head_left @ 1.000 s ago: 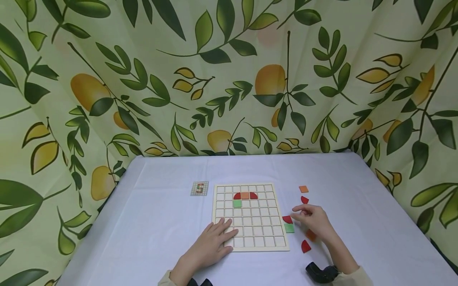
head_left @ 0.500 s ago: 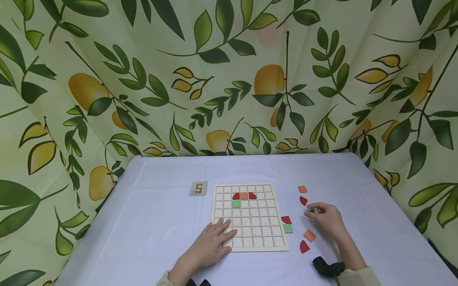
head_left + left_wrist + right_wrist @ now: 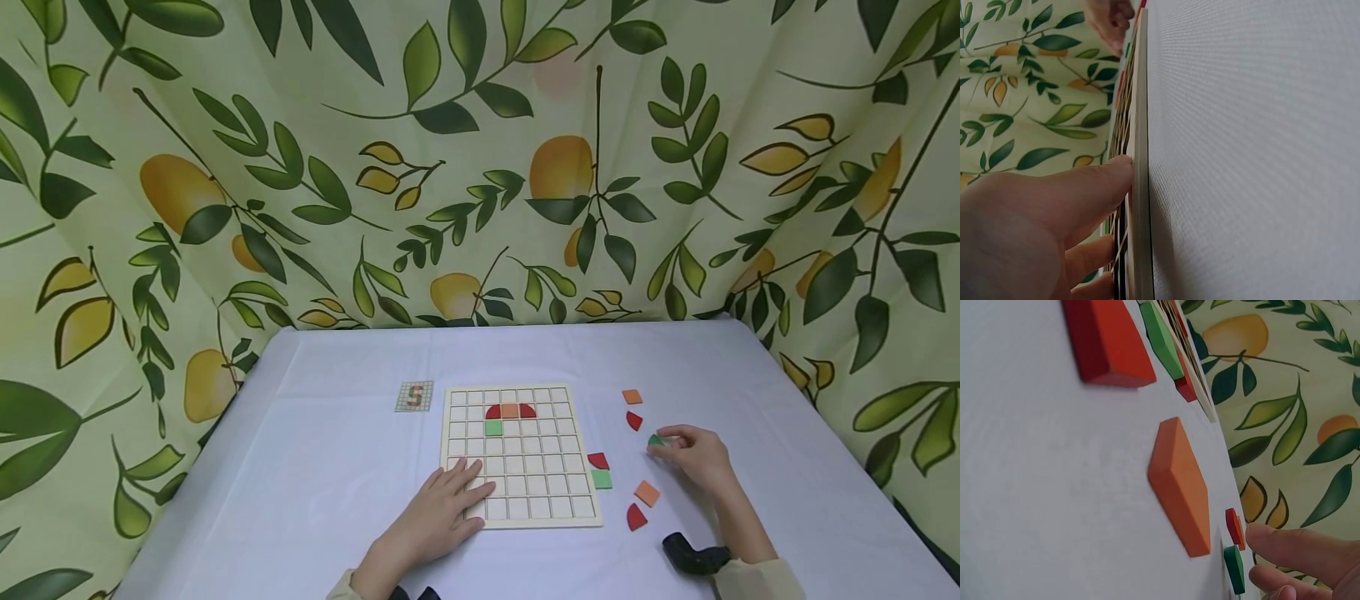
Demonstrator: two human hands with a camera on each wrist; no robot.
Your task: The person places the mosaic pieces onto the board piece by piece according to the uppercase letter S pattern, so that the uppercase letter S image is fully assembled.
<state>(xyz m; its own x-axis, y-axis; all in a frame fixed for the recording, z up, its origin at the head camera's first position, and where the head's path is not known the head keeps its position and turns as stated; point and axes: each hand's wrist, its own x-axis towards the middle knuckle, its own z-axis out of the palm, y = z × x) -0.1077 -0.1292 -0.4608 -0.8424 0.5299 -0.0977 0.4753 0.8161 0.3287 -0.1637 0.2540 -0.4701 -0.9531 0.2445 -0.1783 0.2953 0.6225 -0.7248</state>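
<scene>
My left hand (image 3: pixel 442 508) rests on the lower left corner of a pale gridded board (image 3: pixel 532 487), fingers spread. In the left wrist view its thumb (image 3: pixel 1094 181) touches the board's edge. A red, orange, red row and a light green square (image 3: pixel 493 428) below it fill cells near the board's top. Right of the board, my right hand (image 3: pixel 697 454) has its fingertips at a dark green piece (image 3: pixel 655 440). In the right wrist view that green piece (image 3: pixel 1234 570) lies low by the table, with the fingers (image 3: pixel 1285 544) just above it and apart.
A small card (image 3: pixel 414 397) with a gridded pattern lies left of the board. Right of it are red pieces (image 3: pixel 637 517), orange squares (image 3: pixel 647 493) and a light green square (image 3: pixel 602 479) near the board's edge. A leaf-patterned curtain (image 3: pixel 480 167) surrounds the white table (image 3: pixel 315 400).
My right hand has moved right, away from the board's edge. The dark green piece, hidden before, has come into view at its fingertips. My left hand has stayed in place.
</scene>
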